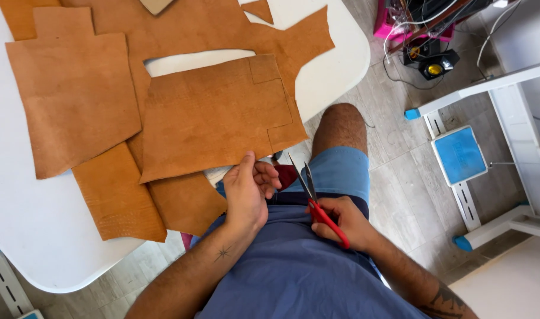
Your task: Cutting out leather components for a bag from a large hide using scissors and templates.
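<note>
My left hand (249, 192) pinches the near edge of a tan leather piece (213, 115) with a stepped, notched right side; the piece lies on the white table (39, 230). My right hand (341, 221) holds red-handled scissors (314, 198), blades parted and pointing up toward the leather's lower right corner, just short of it. Other tan leather pieces lie around: a squarish one (72, 100) at left, a strip (116, 198) below it, and a large cut sheet (193, 26) underneath.
The table's rounded edge runs close to my lap. On the tiled floor at right stand a white metal frame (518, 147) with a blue pedal (459, 155), cables and a small black device (435, 64).
</note>
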